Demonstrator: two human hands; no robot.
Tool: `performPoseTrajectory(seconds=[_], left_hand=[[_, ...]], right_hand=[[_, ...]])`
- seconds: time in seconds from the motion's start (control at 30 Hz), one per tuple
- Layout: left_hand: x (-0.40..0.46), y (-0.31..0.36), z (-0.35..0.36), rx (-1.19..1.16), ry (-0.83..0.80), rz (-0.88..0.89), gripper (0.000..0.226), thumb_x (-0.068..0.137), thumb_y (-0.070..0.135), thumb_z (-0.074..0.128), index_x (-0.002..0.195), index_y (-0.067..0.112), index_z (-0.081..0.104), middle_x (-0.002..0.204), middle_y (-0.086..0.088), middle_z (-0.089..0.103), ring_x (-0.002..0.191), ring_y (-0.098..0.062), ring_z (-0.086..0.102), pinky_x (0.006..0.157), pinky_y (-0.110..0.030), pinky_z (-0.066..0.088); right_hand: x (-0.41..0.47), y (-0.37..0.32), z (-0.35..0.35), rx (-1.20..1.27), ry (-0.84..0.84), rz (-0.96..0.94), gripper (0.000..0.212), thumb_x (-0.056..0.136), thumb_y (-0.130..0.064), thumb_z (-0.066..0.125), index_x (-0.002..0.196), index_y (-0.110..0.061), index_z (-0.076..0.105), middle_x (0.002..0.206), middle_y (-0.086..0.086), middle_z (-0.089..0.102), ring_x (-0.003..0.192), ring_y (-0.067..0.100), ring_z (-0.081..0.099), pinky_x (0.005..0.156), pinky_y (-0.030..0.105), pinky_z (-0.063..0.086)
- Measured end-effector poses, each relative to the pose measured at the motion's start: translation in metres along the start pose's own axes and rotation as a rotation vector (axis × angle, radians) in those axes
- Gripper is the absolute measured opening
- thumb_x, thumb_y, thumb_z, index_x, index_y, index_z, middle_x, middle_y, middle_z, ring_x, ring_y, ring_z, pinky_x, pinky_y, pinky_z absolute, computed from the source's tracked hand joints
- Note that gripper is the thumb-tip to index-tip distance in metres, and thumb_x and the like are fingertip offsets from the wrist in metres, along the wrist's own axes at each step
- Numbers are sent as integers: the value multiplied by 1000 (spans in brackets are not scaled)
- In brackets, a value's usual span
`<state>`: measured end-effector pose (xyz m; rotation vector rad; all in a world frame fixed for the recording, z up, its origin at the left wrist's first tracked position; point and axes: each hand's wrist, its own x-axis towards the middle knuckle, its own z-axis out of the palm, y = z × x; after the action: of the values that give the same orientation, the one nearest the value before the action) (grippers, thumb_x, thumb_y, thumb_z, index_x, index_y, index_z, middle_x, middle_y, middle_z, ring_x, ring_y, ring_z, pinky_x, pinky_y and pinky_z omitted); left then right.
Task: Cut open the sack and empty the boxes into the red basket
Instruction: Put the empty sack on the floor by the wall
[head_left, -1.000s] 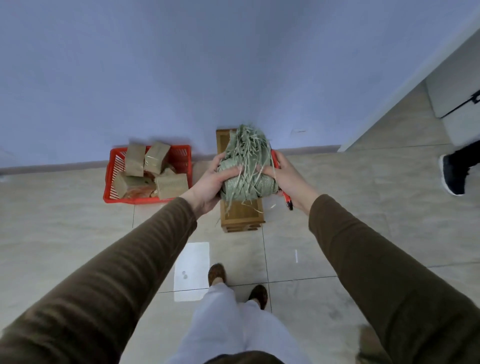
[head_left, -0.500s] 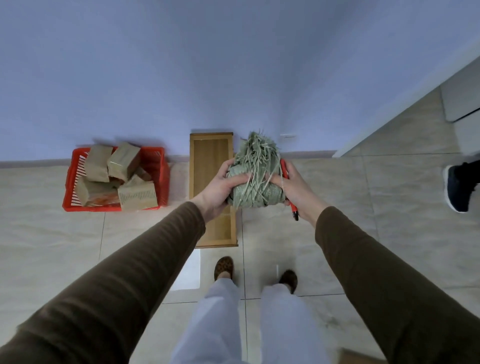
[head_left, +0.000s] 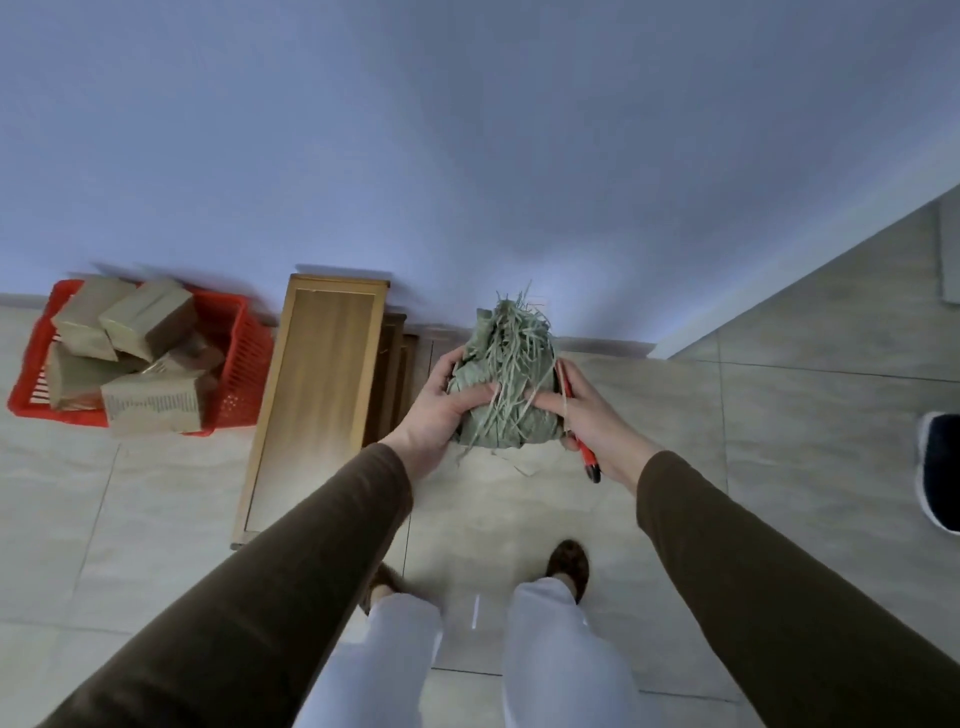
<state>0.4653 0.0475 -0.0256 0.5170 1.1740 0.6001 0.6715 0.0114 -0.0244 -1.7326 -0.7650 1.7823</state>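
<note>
The person stands on pale tiled floor (head_left: 156, 519), white trouser legs and brown shoes (head_left: 569, 566) nearest, two brown sleeves reaching forward. Between the hands sits the sack (head_left: 506, 384), bunched into a rough green-grey ball held in the air above the tiles. The left hand (head_left: 441, 410) cups its left side, thumb pressed across the front. The right hand (head_left: 587, 415) presses against its right side, fingers curled onto the fabric, and the same hand also grips a slim red cutter (head_left: 584, 447) whose dark end pokes out below the palm. The sack looks like woven plastic, crumpled and frayed; loose pale strips stick up from its top and trail down over the front.

Left of the hands, a long narrow wooden stand (head_left: 317, 395) with a raised rim runs away towards the wall; lower wooden steps show at its right edge. Further left, well apart from the sack, the red basket (head_left: 244, 369) of latticed plastic rests on the floor against the skirting, piled with brown cardboard boxes (head_left: 148, 322) lying at odd angles, slightly blurred.

At the far right edge a dark shoe with a white sole (head_left: 937, 467) shows. Beyond everything rises a plain bluish-white wall (head_left: 467, 156), meeting the floor at a pale skirting.
</note>
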Motion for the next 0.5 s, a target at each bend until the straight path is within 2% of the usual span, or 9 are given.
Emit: performPoseTrajectory(seconds=[0.13, 0.2, 0.27, 0.3, 0.37, 0.43, 0.5], left_hand=[[53, -37, 12, 77, 54, 37, 66, 82, 7, 83, 139, 28, 57, 122, -7, 74, 88, -18, 80, 68, -35, 63], [81, -55, 14, 139, 59, 37, 62, 91, 1, 75, 143, 26, 54, 119, -9, 71, 76, -11, 78, 59, -27, 61], [113, -76, 15, 210, 49, 38, 61, 96, -1, 67, 149, 22, 48, 111, -8, 69, 66, -3, 75, 51, -20, 57], [129, -86, 15, 234, 44, 45, 60, 98, -2, 64, 151, 18, 45, 109, -9, 67, 62, -1, 73, 49, -18, 56], [164, -106, 11, 269, 29, 51, 59, 100, -3, 61, 153, 15, 41, 117, -14, 65, 69, -5, 73, 51, -17, 57], [199, -124, 6, 284, 14, 55, 60, 100, -1, 61, 154, 16, 40, 133, -18, 62, 86, -15, 70, 56, -20, 60], [233, -141, -1, 300, 7, 60, 62, 99, 0, 64, 154, 18, 41, 139, -17, 61, 96, -20, 68, 59, -22, 61]], right_hand=[[45, 35, -31, -31, -2, -13, 54, 84, -44, 82, 127, -59, 53, 115, -1, 72, 58, 10, 44, 44, 25, 30], [72, 55, -43, -64, 27, -24, 60, 88, -42, 80, 135, -58, 47, 120, -11, 69, 66, 11, 49, 47, 24, 32], [102, 78, -52, -98, 52, -54, 68, 92, -38, 79, 147, -51, 42, 125, -18, 65, 70, 1, 53, 47, 15, 37], [118, 89, -55, -110, 57, -73, 71, 92, -36, 78, 151, -46, 41, 128, -17, 65, 71, -5, 54, 47, 8, 37], [151, 112, -63, -112, 61, -102, 73, 93, -32, 78, 155, -37, 40, 135, -11, 64, 83, -11, 58, 58, 6, 42], [184, 133, -70, -111, 65, -124, 71, 94, -28, 77, 155, -31, 40, 138, -9, 61, 109, 2, 63, 76, 12, 45], [217, 154, -76, -126, 68, -126, 70, 95, -26, 76, 155, -29, 40, 135, -10, 59, 118, 11, 60, 78, 13, 45]])
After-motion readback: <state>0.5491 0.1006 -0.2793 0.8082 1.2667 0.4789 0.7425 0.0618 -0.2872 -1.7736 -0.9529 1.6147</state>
